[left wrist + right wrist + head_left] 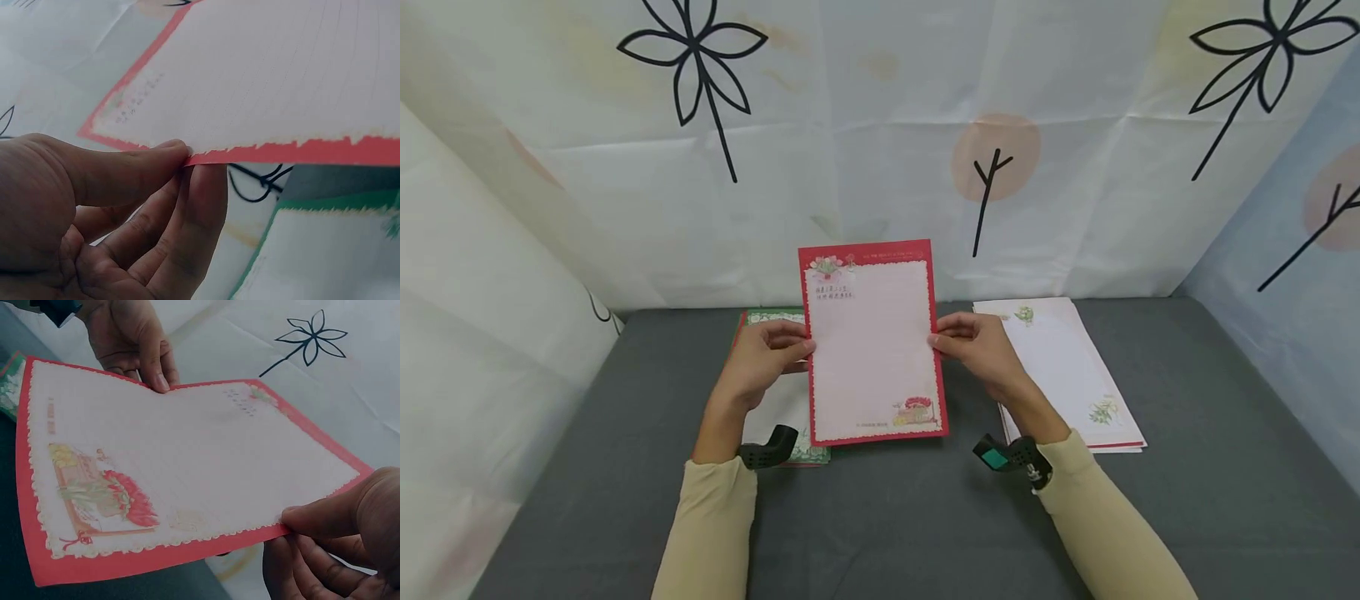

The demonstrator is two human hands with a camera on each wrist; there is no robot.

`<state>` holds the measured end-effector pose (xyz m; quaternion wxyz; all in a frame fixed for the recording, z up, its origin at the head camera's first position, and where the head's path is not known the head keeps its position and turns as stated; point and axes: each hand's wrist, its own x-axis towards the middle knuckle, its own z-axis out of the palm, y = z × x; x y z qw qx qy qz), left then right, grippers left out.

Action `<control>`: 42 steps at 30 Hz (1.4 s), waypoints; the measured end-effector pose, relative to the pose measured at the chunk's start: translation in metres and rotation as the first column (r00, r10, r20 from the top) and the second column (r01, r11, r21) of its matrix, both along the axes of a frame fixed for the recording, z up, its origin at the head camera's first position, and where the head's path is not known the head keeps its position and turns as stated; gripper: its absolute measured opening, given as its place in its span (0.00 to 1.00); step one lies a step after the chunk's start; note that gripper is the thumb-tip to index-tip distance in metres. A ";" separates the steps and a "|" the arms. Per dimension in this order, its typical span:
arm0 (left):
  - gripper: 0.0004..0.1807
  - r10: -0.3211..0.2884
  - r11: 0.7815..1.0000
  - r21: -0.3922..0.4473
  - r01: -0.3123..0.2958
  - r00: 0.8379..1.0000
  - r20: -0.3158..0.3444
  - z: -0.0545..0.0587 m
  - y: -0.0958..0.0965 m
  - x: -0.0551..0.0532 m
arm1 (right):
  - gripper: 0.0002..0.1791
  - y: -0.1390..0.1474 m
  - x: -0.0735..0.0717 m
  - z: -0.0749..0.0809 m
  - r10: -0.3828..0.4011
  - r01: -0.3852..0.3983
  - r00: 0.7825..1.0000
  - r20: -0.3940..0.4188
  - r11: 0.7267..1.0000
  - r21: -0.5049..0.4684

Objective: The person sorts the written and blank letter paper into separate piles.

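A red-bordered sheet of letter paper (874, 358), with flower pictures in two corners and small writing at its upper left, is held up over the table between both hands. My left hand (763, 358) pinches its left edge between thumb and fingers. On the opposite edge, my right hand (981, 346) grips it the same way; in the right wrist view the thumb (319, 519) lies on top and the fingers bend beneath. Partly hidden behind the sheet and left hand is green-bordered paper (775, 412) on the table.
To the right lies a stack of white sheets (1060, 367) with small green plant prints, partly covered by the right forearm. The dark grey table (880, 525) meets a pale cloth backdrop (880, 183) printed with black flowers. A thin black cord (601, 308) hangs at the back left.
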<state>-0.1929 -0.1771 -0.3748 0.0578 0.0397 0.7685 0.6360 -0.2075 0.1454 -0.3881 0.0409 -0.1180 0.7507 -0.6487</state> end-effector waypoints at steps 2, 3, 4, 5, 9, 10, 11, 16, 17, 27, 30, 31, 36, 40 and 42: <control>0.17 0.010 1.000 0.000 -0.010 1.000 0.002 0.002 -0.009 0.001 | 0.13 -0.009 -0.002 0.000 0.009 -0.009 1.000 0.001 1.000 -0.017; 0.17 0.014 1.000 -0.002 -0.014 1.000 0.005 0.002 -0.013 0.002 | 0.13 -0.013 -0.003 -0.001 0.014 -0.014 1.000 0.000 1.000 -0.028; 0.18 0.022 1.000 -0.003 -0.022 1.000 0.006 0.003 -0.018 0.003 | 0.12 -0.018 -0.004 -0.001 0.018 -0.018 1.000 0.000 0.999 -0.040; 0.18 0.025 1.000 -0.003 -0.025 1.000 0.008 0.004 -0.023 0.004 | 0.12 -0.023 -0.005 -0.002 0.023 -0.023 1.000 -0.003 0.998 -0.051; 0.18 0.056 0.998 -0.010 -0.056 0.998 0.033 0.005 -0.042 0.009 | 0.10 -0.045 -0.007 -0.007 0.050 -0.052 0.999 -0.018 0.994 -0.097; 0.18 0.065 0.998 -0.017 -0.064 0.997 0.041 0.005 -0.047 0.010 | 0.10 -0.050 -0.008 -0.008 0.055 -0.057 0.998 -0.019 0.993 -0.103; 0.18 0.074 0.997 -0.028 -0.072 0.996 0.050 0.005 -0.051 0.011 | 0.09 -0.056 -0.008 -0.010 0.060 -0.061 0.998 -0.020 0.993 -0.103; 0.21 0.140 0.983 -0.134 -0.127 0.985 0.096 0.004 -0.067 0.015 | 0.08 -0.080 -0.008 -0.016 0.068 -0.067 0.998 0.006 0.993 -0.096; 0.22 0.157 0.977 -0.163 -0.138 0.982 0.107 0.004 -0.069 0.015 | 0.08 -0.084 -0.008 -0.017 0.067 -0.066 0.998 0.012 0.994 -0.088; 0.22 0.322 0.892 -0.384 -0.237 0.931 0.173 0.001 -0.077 0.019 | 0.07 -0.115 -0.003 -0.026 0.039 -0.041 0.999 0.021 0.990 0.132; 0.21 0.370 0.872 -0.403 -0.277 0.913 0.172 -0.003 -0.077 0.019 | 0.06 -0.121 -0.003 -0.030 0.037 -0.034 0.999 -0.012 0.980 0.195; 0.21 0.384 0.865 -0.410 -0.288 0.907 0.171 -0.004 -0.077 0.019 | 0.06 -0.123 -0.004 -0.032 0.036 -0.029 0.999 -0.026 0.976 0.215; 0.19 0.453 0.818 -0.463 -0.341 0.879 0.153 -0.011 -0.077 0.017 | 0.05 -0.130 -0.005 -0.036 0.028 0.002 0.996 -0.089 0.949 0.316; 0.18 0.500 0.778 -0.503 -0.377 0.856 0.131 -0.017 -0.076 0.015 | 0.05 -0.135 -0.005 -0.035 0.036 0.007 0.994 -0.106 0.926 0.378; 0.18 0.516 0.758 -0.525 -0.388 0.848 0.120 -0.019 -0.075 0.014 | 0.05 -0.136 -0.005 -0.036 0.047 0.003 0.992 -0.114 0.913 0.407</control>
